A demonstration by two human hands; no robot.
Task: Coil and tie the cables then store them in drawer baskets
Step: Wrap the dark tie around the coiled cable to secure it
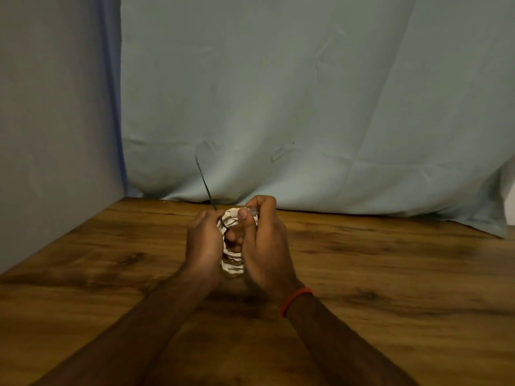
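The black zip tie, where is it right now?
In the head view, the black zip tie loops round the white cable coil beside the left hand, its tail pointing up past the wooden table's far edge.

A thin orange-red band (296, 300) circles the wrist of my right hand (264, 246); my forearms (139, 324) are bare.

- Left hand (204, 242) is curling round the left side of the white cable coil (232, 264), forearm angling in from lower left.
- Right hand (263, 243) is gripping the coil's right side, thumb pressing on top.
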